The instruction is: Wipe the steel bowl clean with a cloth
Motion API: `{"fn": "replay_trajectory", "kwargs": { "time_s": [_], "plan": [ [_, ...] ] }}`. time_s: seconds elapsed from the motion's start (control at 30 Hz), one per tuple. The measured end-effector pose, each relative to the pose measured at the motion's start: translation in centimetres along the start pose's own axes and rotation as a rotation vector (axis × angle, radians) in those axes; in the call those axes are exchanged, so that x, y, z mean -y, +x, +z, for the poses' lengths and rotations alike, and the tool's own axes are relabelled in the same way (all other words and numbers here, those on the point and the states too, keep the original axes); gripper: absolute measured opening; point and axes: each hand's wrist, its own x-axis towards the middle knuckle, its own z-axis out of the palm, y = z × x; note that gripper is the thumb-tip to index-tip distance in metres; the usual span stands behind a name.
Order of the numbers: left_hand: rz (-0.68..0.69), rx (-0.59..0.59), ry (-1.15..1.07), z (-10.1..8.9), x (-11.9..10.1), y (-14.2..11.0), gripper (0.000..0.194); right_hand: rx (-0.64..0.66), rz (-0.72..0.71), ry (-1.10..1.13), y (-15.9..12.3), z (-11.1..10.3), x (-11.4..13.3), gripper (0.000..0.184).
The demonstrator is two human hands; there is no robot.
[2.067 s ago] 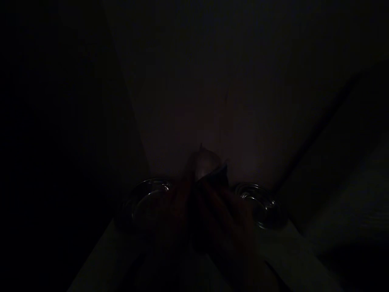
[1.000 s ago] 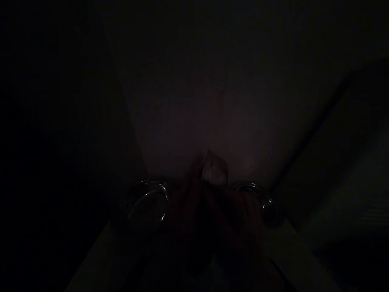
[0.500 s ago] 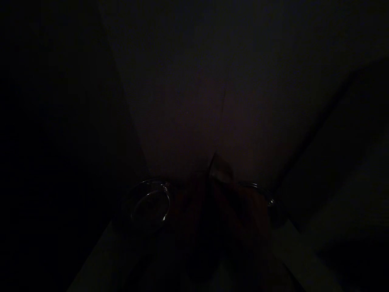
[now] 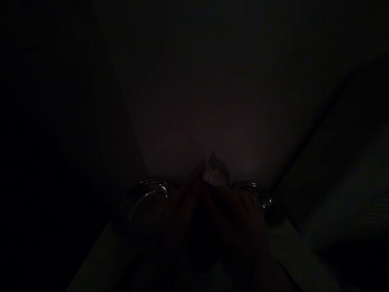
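The view is very dark, and most detail is lost. My left hand [image 4: 182, 207] and my right hand [image 4: 238, 217] come together at the lower middle, fingertips nearly touching. Between them a small pale piece [image 4: 215, 174], thin and sheet-like with a pointed top, sticks up from the pinched fingers. Its exact kind is too dim to make out. Beside my left hand stands a shiny round bowl [image 4: 129, 196], partly covered by that hand. A second shiny round bowl [image 4: 273, 205] is behind and to the right of my right hand, which hides much of it.
The bowls rest on a pale surface [image 4: 97, 251] whose left edge slants through the lower left. Beyond the hands rises a broad, dim, plain surface [image 4: 182, 113], perhaps a wall. A dark slanting edge runs along the right.
The pale piece has shifted slightly left and turned, showing a lighter face. My hands have moved a little left, covering more of the left bowl and uncovering more of the right one.
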Motion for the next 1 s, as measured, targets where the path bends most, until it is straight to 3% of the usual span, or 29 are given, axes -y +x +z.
{"fn": "replay_trajectory", "kwargs": {
  "time_s": [0.2, 0.43, 0.67, 1.0],
  "plan": [
    [-0.027, 0.033, 0.009, 0.1, 0.3, -0.2, 0.017, 0.025, 0.057, -0.070, 0.6, -0.4, -1.4, 0.029],
    [-0.010, -0.015, 0.007, -0.3, -0.3, 0.3, 0.015, -0.018, -0.034, 0.033, -0.2, 0.0, 0.5, 0.027],
    [-0.029, -0.006, -0.018, 0.7, -0.4, -0.3, 0.031, -0.022, 0.066, 0.001, -0.1, -0.2, -0.6, 0.030],
    [-0.031, -0.057, -0.070, 0.6, -0.6, 0.1, 0.031, -0.015, -0.017, 0.012, -0.5, -0.2, 0.7, 0.029]
  ]
}}
